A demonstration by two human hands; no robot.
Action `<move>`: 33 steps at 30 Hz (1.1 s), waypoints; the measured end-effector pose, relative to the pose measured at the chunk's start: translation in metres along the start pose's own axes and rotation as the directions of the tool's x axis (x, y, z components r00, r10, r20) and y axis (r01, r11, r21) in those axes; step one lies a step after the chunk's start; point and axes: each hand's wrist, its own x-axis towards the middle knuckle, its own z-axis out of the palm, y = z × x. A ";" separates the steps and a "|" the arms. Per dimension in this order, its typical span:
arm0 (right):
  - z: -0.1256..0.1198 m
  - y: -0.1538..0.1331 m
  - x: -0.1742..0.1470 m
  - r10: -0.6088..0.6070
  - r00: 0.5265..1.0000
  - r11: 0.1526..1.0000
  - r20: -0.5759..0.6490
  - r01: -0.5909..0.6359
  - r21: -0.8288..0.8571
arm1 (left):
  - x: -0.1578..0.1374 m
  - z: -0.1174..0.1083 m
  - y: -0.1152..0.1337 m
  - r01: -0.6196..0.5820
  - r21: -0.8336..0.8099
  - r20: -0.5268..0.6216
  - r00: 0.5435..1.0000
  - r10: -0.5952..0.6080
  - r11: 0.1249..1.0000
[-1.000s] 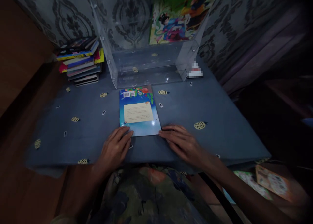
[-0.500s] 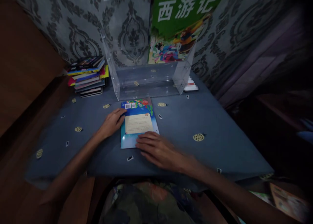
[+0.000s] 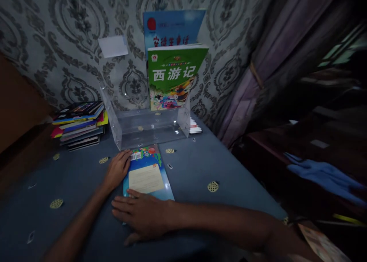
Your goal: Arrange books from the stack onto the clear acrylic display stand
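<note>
A blue book [image 3: 164, 180] with a cream text panel and a barcode lies flat on the cloth-covered table, its back cover up. My left hand [image 3: 117, 168] rests at its upper left edge, fingertips touching the cover near the barcode and nothing gripped. Across the lower left part of the book lies my right hand [image 3: 143, 214], palm down with fingers spread, hiding the bottom of the cover. Just beyond the book stands a clear acrylic rack [image 3: 149, 136]. A green book [image 3: 169, 78] stands upright in it, before a taller blue book [image 3: 174, 25].
A stack of books [image 3: 80, 126] sits at the table's back left. Beside the rack's right end is a small white item [image 3: 195, 126], blurred out. A purple curtain [image 3: 246, 101] hangs on the right, and a blue cloth [image 3: 323, 176] lies beyond the table edge [image 3: 258, 187].
The view has swung up and right, bringing the blue standing book into sight. My right hand has slid left across the book's lower part. My left hand stays at the upper left edge.
</note>
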 end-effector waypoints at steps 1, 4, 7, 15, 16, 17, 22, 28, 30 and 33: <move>-0.004 0.001 0.001 -0.005 1.000 1.000 0.028 0.005 0.004 | 0.000 0.001 -0.001 0.004 0.000 0.009 1.000 -0.004 1.000; -0.017 0.006 0.007 -0.017 0.992 0.999 0.125 0.013 0.029 | 0.000 0.004 -0.004 0.023 0.005 0.043 0.999 -0.024 1.000; -0.022 0.011 0.010 0.018 0.990 1.000 0.137 -0.019 0.006 | 0.000 0.006 -0.006 0.039 0.015 0.058 0.998 -0.040 0.999; -0.015 0.018 0.005 -0.007 1.000 0.998 0.017 0.008 -0.066 | 0.000 0.006 -0.006 0.022 0.031 0.044 0.999 -0.023 0.999; -0.015 0.019 0.005 0.005 1.000 0.998 0.005 -0.005 -0.062 | 0.000 0.005 -0.006 0.023 0.032 0.046 0.999 -0.024 0.999; -0.014 0.019 0.006 0.022 1.000 0.998 -0.005 -0.023 -0.054 | 0.001 0.004 -0.005 0.022 0.030 0.049 0.999 -0.024 0.999; -0.015 0.019 0.005 0.113 0.994 0.993 -0.008 -0.113 0.018 | 0.003 0.000 -0.002 0.037 0.023 0.092 0.995 -0.039 0.999; -0.014 0.028 -0.001 0.161 0.987 0.984 0.005 -0.161 0.074 | 0.003 -0.003 0.000 0.066 0.014 0.112 0.991 -0.067 0.998; -0.012 0.034 -0.004 0.201 0.979 0.976 -0.021 -0.198 0.092 | 0.003 -0.003 0.000 0.068 0.013 0.116 0.991 -0.069 0.998; -0.008 0.048 -0.010 0.302 0.951 0.949 -0.071 -0.294 0.113 | 0.002 -0.003 -0.001 0.064 0.015 0.120 0.991 -0.065 0.998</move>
